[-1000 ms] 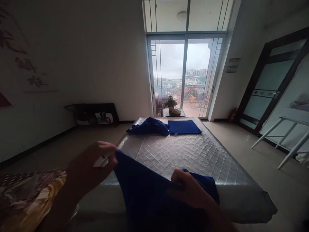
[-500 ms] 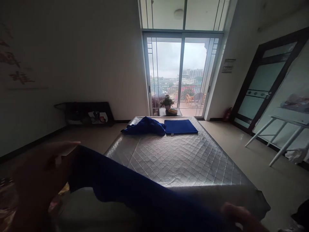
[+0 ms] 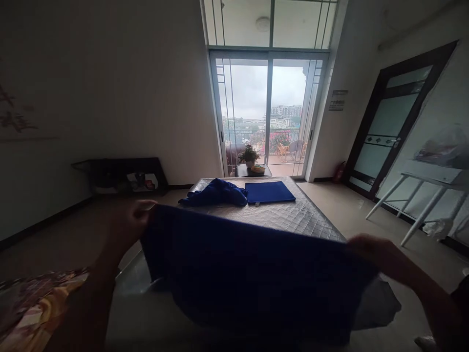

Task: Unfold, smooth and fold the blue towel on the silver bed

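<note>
A dark blue cloth (image 3: 252, 274) is stretched between my two hands above the near part of a quilted, plastic-looking covered table (image 3: 311, 220). My left hand (image 3: 137, 220) pinches its upper left corner. At the upper right corner, my right hand (image 3: 370, 249) is closed on the cloth's edge. The cloth's lower part hangs loose, and its kind is not plain in the dim light. Toward the far end lie a crumpled blue cloth (image 3: 218, 193) and, beside it on the right, a neatly folded blue cloth (image 3: 271, 191) with a small white tag.
A patterned, coloured fabric heap (image 3: 40, 308) lies at the lower left. Beyond the far end is a small table with a potted plant (image 3: 249, 155). A white stool (image 3: 428, 183) stands at right, near a dark-framed door (image 3: 388, 127). A black rack (image 3: 124, 178) is by the left wall.
Both hands have risen, the left also moving to the right. The held cloth, earlier a slanting strip, now spreads out broad and nearly level along its top. The view has shifted slightly.
</note>
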Motion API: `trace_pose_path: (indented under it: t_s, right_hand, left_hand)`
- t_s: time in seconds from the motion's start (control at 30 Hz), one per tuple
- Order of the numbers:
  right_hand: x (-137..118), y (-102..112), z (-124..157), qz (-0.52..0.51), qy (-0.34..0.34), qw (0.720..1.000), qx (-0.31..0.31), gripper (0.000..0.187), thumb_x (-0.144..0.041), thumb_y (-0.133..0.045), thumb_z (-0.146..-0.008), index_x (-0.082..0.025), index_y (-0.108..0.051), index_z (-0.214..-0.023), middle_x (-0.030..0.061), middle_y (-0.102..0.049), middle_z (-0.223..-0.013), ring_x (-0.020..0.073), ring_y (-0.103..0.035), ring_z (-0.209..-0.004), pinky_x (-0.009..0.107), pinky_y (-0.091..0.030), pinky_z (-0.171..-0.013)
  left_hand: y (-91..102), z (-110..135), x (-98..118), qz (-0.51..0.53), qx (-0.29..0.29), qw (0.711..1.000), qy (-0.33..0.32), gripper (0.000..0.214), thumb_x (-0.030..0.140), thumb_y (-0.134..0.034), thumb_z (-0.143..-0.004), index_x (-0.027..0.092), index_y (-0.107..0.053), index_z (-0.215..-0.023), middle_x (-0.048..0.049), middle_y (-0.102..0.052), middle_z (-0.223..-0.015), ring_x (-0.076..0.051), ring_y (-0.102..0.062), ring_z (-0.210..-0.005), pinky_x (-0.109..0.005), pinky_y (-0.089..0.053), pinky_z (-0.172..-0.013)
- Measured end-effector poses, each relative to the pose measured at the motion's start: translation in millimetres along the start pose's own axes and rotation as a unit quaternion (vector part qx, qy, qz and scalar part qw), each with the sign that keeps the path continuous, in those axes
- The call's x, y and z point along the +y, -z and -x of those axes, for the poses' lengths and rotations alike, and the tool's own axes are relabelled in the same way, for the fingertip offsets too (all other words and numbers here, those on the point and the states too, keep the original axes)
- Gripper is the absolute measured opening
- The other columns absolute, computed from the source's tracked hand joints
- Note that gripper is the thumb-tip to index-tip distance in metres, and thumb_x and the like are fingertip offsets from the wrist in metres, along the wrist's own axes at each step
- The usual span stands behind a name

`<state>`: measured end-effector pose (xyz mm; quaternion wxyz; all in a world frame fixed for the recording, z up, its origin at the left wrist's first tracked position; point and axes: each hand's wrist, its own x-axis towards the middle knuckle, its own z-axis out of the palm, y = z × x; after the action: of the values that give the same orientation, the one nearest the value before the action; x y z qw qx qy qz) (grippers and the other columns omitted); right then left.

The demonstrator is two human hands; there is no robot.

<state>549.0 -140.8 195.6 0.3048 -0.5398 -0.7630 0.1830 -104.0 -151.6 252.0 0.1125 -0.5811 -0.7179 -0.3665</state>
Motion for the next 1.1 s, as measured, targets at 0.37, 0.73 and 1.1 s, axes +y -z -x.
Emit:
trace_pose_path:
  t_s: [0.37, 0.73, 1.1]
  right_hand:
    - [-29, 26, -84, 0.098, 0.129, 0.947, 0.276, 0.044, -0.061, -0.052, -0.093, -0.025, -0.076, -0.096, 0.0081, -0.069, -0.097, 0.0207, -0.064, -0.081, 0.035, -0.053, -0.071]
    - [75, -124, -33, -0.008, -0.025, 0.993, 0.117, 0.023, -0.041, -0.059, -0.079, -0.027, -0.077, -0.076, 0.0076, -0.075, -0.103, 0.0264, -0.071, -0.099, 0.043, -0.054, -0.096]
    - [100, -127, -19, 0.035, -0.070, 0.996, 0.043, 0.028, -0.031, -0.049, -0.075, -0.032, -0.076, -0.084, 0.0024, -0.079, -0.103, 0.0274, -0.074, -0.097, 0.041, -0.056, -0.094]
  left_hand:
    - [3.7, -13, 20, 0.149, 0.134, 0.975, 0.097, 0.042, 0.047, -0.055, -0.091, 0.017, -0.064, -0.119, -0.0046, -0.068, -0.125, -0.022, -0.061, -0.115, -0.039, -0.046, -0.105]
    - [-114.0, 124, -63, 0.026, -0.179, 0.981, 0.065, 0.012, 0.031, -0.046, -0.081, 0.033, -0.058, -0.083, 0.0017, -0.076, -0.094, -0.028, -0.074, -0.099, -0.039, -0.057, -0.088]
    - [-108.3, 140, -66, -0.001, -0.208, 0.975, 0.077, 0.023, 0.030, -0.042, -0.080, 0.038, -0.063, -0.085, 0.0049, -0.077, -0.101, -0.026, -0.075, -0.099, -0.037, -0.059, -0.083]
